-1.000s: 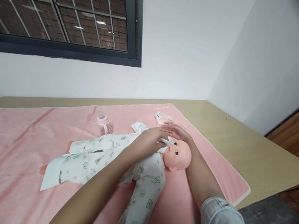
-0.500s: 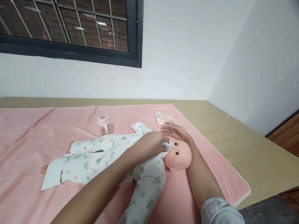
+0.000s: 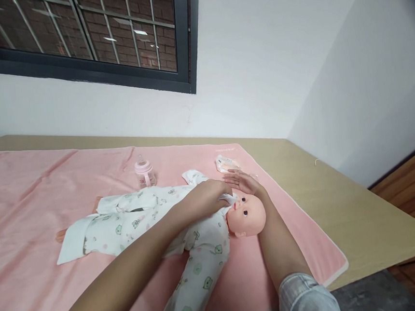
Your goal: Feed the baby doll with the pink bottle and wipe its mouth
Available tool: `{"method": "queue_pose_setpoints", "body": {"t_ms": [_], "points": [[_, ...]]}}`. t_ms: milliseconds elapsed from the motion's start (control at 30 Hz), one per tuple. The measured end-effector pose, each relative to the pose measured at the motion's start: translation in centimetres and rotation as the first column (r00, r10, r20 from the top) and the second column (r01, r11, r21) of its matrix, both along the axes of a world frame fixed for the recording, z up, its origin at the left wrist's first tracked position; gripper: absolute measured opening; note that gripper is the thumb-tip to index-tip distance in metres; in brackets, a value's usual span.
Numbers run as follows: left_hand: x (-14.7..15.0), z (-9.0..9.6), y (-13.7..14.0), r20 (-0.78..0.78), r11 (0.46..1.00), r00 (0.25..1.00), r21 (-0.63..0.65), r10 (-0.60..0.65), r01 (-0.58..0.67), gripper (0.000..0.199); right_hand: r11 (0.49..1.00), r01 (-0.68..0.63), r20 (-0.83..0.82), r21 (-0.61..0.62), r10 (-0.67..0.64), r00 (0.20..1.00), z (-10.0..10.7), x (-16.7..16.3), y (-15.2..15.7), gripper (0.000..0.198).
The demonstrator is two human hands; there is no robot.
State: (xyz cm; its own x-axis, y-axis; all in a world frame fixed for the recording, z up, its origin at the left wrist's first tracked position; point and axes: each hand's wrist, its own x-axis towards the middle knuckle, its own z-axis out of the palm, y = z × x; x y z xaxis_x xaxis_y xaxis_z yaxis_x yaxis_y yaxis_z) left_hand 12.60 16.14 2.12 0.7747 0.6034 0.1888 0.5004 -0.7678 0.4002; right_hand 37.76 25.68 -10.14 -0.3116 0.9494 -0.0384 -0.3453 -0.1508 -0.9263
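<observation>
A baby doll (image 3: 249, 215) in white printed clothes (image 3: 142, 202) lies on its back on a pink mat (image 3: 23, 210), its bald head toward the right. My left hand (image 3: 211, 196) reaches across the doll's chest, fingers closed around a small white tissue (image 3: 229, 198) at the doll's chin. The doll's mouth and eyes show. On the head's far side, my right hand (image 3: 242, 181) has its fingers stretched out, holding nothing; its forearm passes behind the top of the head.
A pink-lidded baby bottle (image 3: 145, 174) stands beyond the doll's legs. Past my right fingers lies a small plastic packet (image 3: 226, 163). The mat covers part of a tan tabletop (image 3: 284, 163) against a white wall with a barred window (image 3: 127, 32).
My left hand has drawn the tissue slightly left, from over the doll's mouth to its chin, uncovering the mouth. My right hand is almost still.
</observation>
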Motion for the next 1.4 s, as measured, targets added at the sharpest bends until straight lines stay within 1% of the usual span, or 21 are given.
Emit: {"method": "queue_pose_setpoints", "body": {"t_ms": [167,300,467,733,1033,1100,1233,1400], "points": [[0.00,0.08,0.17,0.025,0.999,1.000,0.044,0.018,-0.019,0.018,1.000,-0.012,-0.012,0.004,0.012,1.000,-0.23,0.17,0.18,0.035],[0.18,0.15,0.10,0.000,0.999,1.000,0.035,0.025,-0.025,0.018,1.000,-0.015,-0.018,0.009,0.015,1.000,-0.30,0.20,0.20,0.035],[0.35,0.21,0.01,0.050,0.997,0.998,0.051,0.047,-0.050,0.021,1.000,-0.008,-0.023,0.006,0.008,1.000,-0.07,0.06,-0.02,0.034],[0.67,-0.06,0.18,0.058,0.997,0.996,0.013,0.075,-0.076,0.021,1.000,-0.010,-0.013,0.002,0.010,1.000,-0.15,0.14,0.15,0.035],[0.69,-0.28,0.47,0.073,0.994,0.991,0.000,0.109,-0.109,0.028,1.000,-0.010,-0.004,0.009,0.011,1.000,-0.28,0.18,0.25,0.035],[0.57,-0.26,0.46,0.111,0.995,0.989,-0.004,0.099,-0.099,0.028,1.000,-0.013,-0.003,0.017,0.013,1.000,-0.35,0.19,0.35,0.034],[0.47,-0.14,0.25,0.184,1.000,0.982,-0.014,0.029,-0.027,0.031,0.999,-0.008,0.012,0.041,0.008,1.000,-0.60,0.30,0.65,0.033],[0.68,0.00,-0.05,0.154,0.999,0.987,0.007,-0.048,0.048,0.032,0.999,-0.003,0.019,0.038,0.002,1.000,-0.70,0.40,0.73,0.033]]}}
